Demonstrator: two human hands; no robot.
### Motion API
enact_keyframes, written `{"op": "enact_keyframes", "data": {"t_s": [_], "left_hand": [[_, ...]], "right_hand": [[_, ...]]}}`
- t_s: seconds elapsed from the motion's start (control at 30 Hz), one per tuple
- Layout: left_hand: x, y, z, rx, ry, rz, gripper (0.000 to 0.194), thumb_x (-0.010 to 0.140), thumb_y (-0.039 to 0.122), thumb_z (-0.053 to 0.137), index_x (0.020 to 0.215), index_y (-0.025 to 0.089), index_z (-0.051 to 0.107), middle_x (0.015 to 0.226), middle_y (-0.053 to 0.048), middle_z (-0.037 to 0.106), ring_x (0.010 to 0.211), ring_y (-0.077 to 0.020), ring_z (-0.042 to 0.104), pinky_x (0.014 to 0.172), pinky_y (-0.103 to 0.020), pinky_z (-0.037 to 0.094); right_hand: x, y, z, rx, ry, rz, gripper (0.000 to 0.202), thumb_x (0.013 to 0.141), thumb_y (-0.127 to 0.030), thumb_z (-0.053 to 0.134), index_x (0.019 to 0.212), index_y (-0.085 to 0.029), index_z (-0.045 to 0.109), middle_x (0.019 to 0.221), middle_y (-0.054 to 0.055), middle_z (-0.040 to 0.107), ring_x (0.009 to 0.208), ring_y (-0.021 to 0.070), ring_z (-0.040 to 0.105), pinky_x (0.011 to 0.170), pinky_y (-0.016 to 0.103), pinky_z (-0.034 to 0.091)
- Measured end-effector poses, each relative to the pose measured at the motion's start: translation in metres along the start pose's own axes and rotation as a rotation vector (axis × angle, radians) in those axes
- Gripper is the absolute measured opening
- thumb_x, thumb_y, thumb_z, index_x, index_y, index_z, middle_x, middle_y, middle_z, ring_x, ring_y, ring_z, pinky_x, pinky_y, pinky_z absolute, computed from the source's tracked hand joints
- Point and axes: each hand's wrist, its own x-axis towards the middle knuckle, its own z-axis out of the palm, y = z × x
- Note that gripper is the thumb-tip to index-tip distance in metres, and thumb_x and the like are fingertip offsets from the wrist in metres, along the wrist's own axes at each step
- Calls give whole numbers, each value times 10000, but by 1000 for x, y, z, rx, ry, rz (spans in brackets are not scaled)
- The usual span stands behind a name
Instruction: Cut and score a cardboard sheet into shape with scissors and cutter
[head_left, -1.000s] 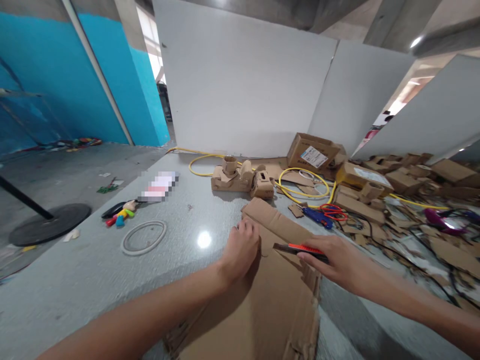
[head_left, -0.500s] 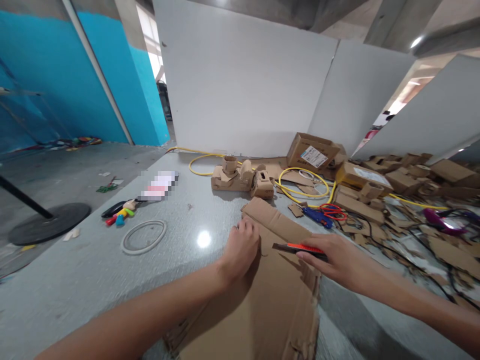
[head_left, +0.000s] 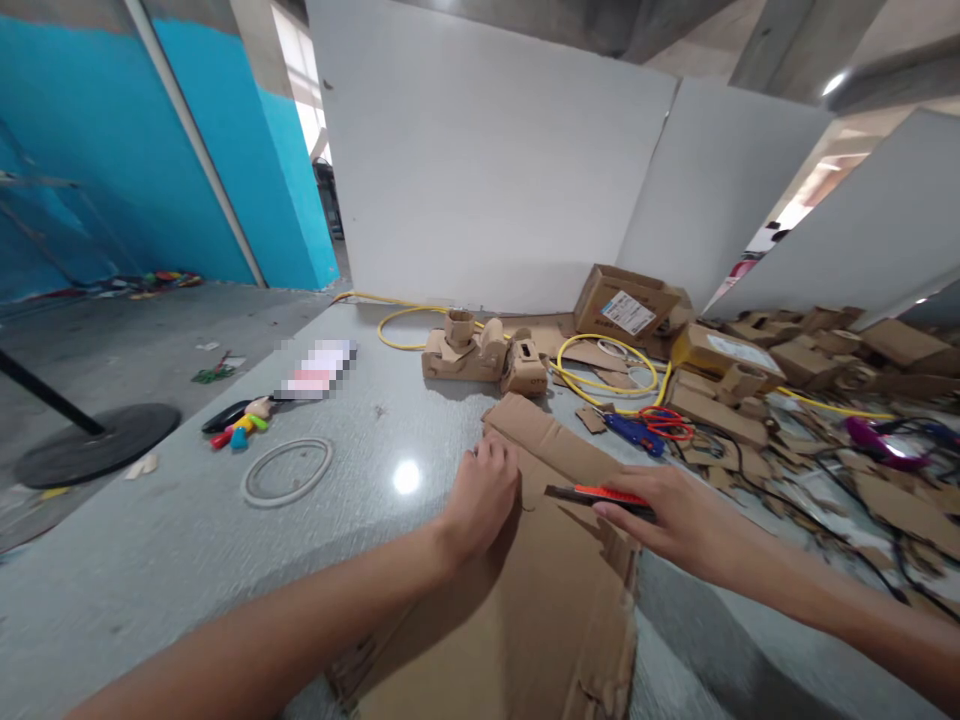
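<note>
A large flat piece of cardboard (head_left: 555, 600) lies on the grey tabletop, with torn, ragged edges low on both sides. Across its far end lies a cardboard strip (head_left: 551, 435). My left hand (head_left: 486, 492) is at the sheet's left edge near the strip, its fingers curled and pressed on the cardboard. My right hand (head_left: 667, 510) is closed around a red and black cutter knife (head_left: 604, 498). The knife's blade points left over the sheet, just short of my left hand.
Beyond the sheet stand small cardboard constructions (head_left: 465, 350). At the right are a yellow cable (head_left: 611, 385), a blue glue gun (head_left: 634, 434), boxes (head_left: 622, 305) and many scraps. A white ring (head_left: 286, 472) and a colourful figure keychain (head_left: 244, 425) lie left.
</note>
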Motion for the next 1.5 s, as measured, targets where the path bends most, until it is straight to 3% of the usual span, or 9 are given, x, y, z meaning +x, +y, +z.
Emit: {"op": "enact_keyframes", "data": {"t_s": [0.63, 0.97, 1.27, 1.5], "left_hand": [[0, 0, 0, -1, 11, -3, 287, 997, 69, 405, 1161, 67, 641, 1163, -218, 659, 1006, -298, 639, 747, -354, 493], [0, 0, 1, 10, -7, -5, 302, 995, 69, 408, 1192, 55, 636, 1178, -217, 654, 1004, -292, 635, 737, -346, 494], [1, 1, 3, 17, 28, 22, 275, 990, 55, 414, 1134, 48, 648, 1107, -207, 671, 986, -296, 636, 756, -357, 482], [3, 1, 8, 6, 53, 14, 257, 983, 60, 434, 1143, 62, 635, 1104, -197, 665, 977, -289, 629, 758, -361, 476]], "right_hand": [[1, 2, -1, -6, 57, -52, 390, 1030, -498, 456, 999, -229, 737, 867, 70, 727, 805, 228, 684, 723, 328, 475], [0, 1, -1, -13, 25, -29, 386, 1037, -508, 445, 1058, -241, 722, 935, 64, 729, 877, 241, 686, 760, 345, 470], [-1, -11, -5, -111, 32, -42, 355, 1038, -411, 451, 1054, -218, 749, 907, 87, 753, 815, 247, 718, 704, 347, 500], [7, -18, -9, -254, 30, -38, 336, 1005, -386, 483, 1064, -243, 781, 789, 92, 767, 668, 255, 718, 541, 317, 451]]}}
